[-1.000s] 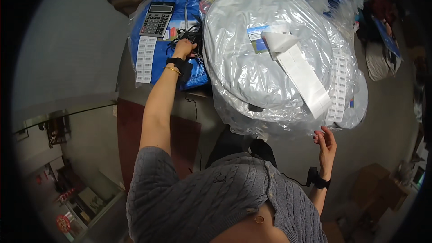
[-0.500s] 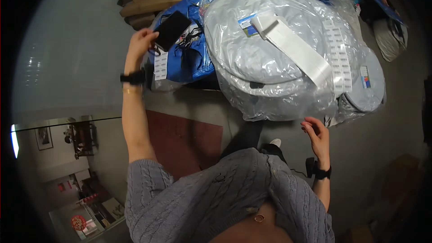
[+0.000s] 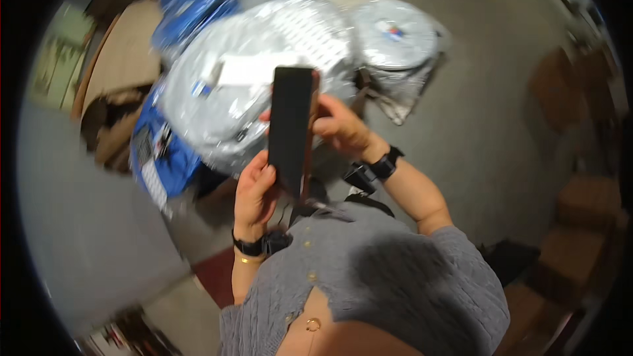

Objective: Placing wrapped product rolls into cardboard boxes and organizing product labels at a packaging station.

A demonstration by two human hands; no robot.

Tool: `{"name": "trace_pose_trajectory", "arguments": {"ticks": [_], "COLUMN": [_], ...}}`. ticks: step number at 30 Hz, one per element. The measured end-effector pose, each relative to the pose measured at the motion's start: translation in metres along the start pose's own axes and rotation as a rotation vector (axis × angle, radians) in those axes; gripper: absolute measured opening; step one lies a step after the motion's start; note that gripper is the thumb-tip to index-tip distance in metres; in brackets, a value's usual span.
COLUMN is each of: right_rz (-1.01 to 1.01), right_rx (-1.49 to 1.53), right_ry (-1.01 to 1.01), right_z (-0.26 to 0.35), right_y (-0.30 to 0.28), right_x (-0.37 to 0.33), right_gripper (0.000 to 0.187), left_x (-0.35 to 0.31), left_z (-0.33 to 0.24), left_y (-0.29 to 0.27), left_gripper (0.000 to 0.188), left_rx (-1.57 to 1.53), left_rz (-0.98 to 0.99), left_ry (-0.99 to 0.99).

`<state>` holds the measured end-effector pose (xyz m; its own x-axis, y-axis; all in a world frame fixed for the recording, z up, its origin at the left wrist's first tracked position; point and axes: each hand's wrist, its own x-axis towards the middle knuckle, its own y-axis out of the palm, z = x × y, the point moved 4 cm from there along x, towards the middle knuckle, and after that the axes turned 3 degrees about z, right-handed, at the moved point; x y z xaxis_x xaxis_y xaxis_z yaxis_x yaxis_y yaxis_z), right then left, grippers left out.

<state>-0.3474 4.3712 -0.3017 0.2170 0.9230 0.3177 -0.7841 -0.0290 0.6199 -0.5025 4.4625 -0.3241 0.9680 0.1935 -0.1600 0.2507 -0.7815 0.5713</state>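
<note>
A dark smartphone (image 3: 291,128) is held upright between my two hands in front of my body. My left hand (image 3: 256,188) grips its lower left edge, thumb at the side. From the right, my right hand (image 3: 341,124) holds its upper part, with fingertips showing past the left edge. The phone's screen looks black. Behind the phone lies a large round grey bag in clear plastic (image 3: 204,115), with a white paper strip (image 3: 247,70) and a sheet of labels (image 3: 315,33) on it.
Blue plastic-wrapped packages (image 3: 194,3) lie at the far left, and another blue package (image 3: 161,158) sits nearer. A smaller round grey bag (image 3: 395,33) rests on the floor to the right. Cardboard (image 3: 128,46) leans at the left; cardboard boxes (image 3: 570,244) stand at the right.
The phone has come from above the blue package at the left to in front of my body. My right hand has risen and now holds it too. The view has turned rightward.
</note>
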Motion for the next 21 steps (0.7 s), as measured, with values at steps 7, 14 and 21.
{"name": "trace_pose_trajectory", "arguments": {"ticks": [7, 14, 21], "right_rz": [-0.177, -0.301, -0.548], "right_rx": [-0.156, -0.273, -0.209], "right_ry": [-0.156, -0.258, -0.397], "right_z": [0.054, 0.083, 0.090], "right_y": [0.012, 0.021, 0.019], "right_x": [-0.079, -0.139, -0.172], "right_gripper": [0.063, 0.058, 0.055], "left_x": [0.026, 0.036, 0.052], "left_z": [0.036, 0.048, 0.055], "left_y": [0.053, 0.150, 0.161], "left_gripper": [0.077, 0.101, 0.106], "left_rx": [-0.172, -0.481, -0.491], "left_rz": [0.014, 0.520, 0.659], "left_ry": [-0.142, -0.449, -0.623]}}
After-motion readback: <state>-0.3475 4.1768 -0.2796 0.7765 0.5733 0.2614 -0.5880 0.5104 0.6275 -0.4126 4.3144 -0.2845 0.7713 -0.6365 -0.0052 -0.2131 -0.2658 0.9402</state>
